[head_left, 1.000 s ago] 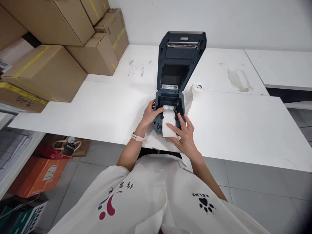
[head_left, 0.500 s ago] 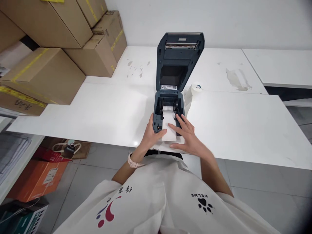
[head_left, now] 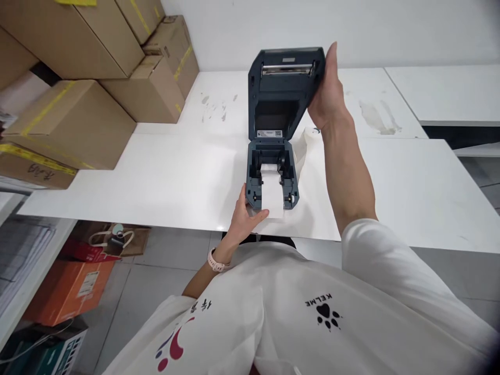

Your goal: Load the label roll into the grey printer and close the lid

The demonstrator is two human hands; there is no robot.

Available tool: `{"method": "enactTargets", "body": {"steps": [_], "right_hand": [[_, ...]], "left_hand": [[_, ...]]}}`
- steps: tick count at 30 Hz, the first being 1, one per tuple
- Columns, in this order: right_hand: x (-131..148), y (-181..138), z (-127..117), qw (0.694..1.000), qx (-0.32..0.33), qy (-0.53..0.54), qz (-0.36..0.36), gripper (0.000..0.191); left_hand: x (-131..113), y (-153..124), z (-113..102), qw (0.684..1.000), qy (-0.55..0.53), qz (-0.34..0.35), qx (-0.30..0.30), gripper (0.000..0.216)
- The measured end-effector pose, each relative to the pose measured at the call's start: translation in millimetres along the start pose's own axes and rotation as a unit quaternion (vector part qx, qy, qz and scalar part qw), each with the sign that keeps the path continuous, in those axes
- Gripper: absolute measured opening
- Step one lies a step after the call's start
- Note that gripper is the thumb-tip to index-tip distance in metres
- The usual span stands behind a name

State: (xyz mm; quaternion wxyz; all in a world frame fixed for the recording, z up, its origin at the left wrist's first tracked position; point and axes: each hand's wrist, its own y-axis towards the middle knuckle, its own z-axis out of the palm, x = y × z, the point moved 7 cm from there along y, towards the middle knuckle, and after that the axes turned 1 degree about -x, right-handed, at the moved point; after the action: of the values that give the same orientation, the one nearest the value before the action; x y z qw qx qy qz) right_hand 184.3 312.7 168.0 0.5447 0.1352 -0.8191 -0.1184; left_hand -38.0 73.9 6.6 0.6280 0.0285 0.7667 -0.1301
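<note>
A dark blue label printer (head_left: 253, 174) stands on the white table (head_left: 164, 177) with its lid (head_left: 279, 83) raised upright. A white paper strip (head_left: 272, 192) runs out of the open bay over the printer's front edge. My left hand (head_left: 244, 219) rests at the front left corner of the printer, thumb pressed on the paper's end. My right hand (head_left: 328, 88) is up at the top right edge of the lid, fingers closed around it. A white paper roll (head_left: 308, 140) lies right of the printer, partly behind my right forearm.
Brown cardboard boxes (head_left: 78, 120) are stacked on the table's left and back left. A second white table (head_left: 441, 94) stands at the back right. Under the table on the left are an orange box (head_left: 66, 284) and a brown bag (head_left: 113, 242).
My right hand left the paper at the printer's front and rose to grip the lid's top right edge. My left hand slid from the bay to the front left corner.
</note>
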Motion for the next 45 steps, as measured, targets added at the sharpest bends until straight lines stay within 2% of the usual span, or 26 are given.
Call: {"method": "enactTargets", "body": {"steps": [3,8,10,13,17,21,25,28,32,33,36,37,39,41,42,43,45], "right_hand": [[7,-54,8,0.999,0.026,0.017,0.015,0.109],[19,-159,23,0.999,0.050,0.003,-0.004,0.077],[15,-188,31,0.999,0.051,0.011,0.015,0.077],[2,-215,42,0.996,0.027,0.028,0.079,0.087],[-12,-232,52,0.983,-0.009,0.086,0.160,0.096],[-28,-244,62,0.957,-0.013,0.154,0.245,0.101],[-36,-247,71,0.946,-0.001,0.197,0.258,0.094],[-39,-247,71,0.945,-0.026,0.201,0.258,0.098],[-41,-249,72,0.934,-0.047,0.223,0.275,0.107],[-41,-249,72,0.932,-0.047,0.229,0.279,0.109],[-40,-250,72,0.930,-0.049,0.237,0.278,0.109],[-40,-249,72,0.931,-0.049,0.236,0.275,0.107],[-39,-249,73,0.936,-0.049,0.227,0.265,0.103],[-38,-249,74,0.943,-0.049,0.209,0.254,0.098],[-38,-249,74,0.947,-0.047,0.198,0.249,0.097],[-38,-249,74,0.949,-0.045,0.188,0.247,0.097],[-38,-249,74,0.951,-0.045,0.174,0.250,0.100]], "left_hand": [[-2,1,-2,1.000,-0.018,-0.006,0.003,0.112],[-15,6,-9,0.995,-0.098,-0.020,-0.016,0.087],[-21,10,-11,0.992,-0.117,-0.016,-0.034,0.083],[-27,17,-10,0.988,-0.143,-0.017,-0.049,0.085],[-27,26,-6,0.985,-0.154,-0.037,-0.061,0.094],[-26,29,-2,0.987,-0.155,-0.031,-0.033,0.087],[-23,31,-3,0.990,-0.138,-0.001,-0.037,0.082],[-20,35,-6,0.990,-0.117,0.035,-0.070,0.076],[-15,31,-5,0.991,-0.087,0.062,-0.075,0.066],[-13,25,-8,0.990,-0.067,0.071,-0.100,0.064],[-9,-8,-25,0.959,0.009,0.108,-0.260,0.044],[-7,-18,-25,0.954,0.015,0.109,-0.279,0.036],[1,-24,-12,0.975,-0.015,0.070,-0.210,0.044],[9,-21,9,0.993,-0.080,-0.004,-0.081,0.052],[11,-19,18,0.992,-0.115,-0.043,-0.033,0.052],[12,-16,24,0.987,-0.143,-0.075,-0.003,0.049],[10,-11,29,0.979,-0.174,-0.109,0.014,0.044]]}}
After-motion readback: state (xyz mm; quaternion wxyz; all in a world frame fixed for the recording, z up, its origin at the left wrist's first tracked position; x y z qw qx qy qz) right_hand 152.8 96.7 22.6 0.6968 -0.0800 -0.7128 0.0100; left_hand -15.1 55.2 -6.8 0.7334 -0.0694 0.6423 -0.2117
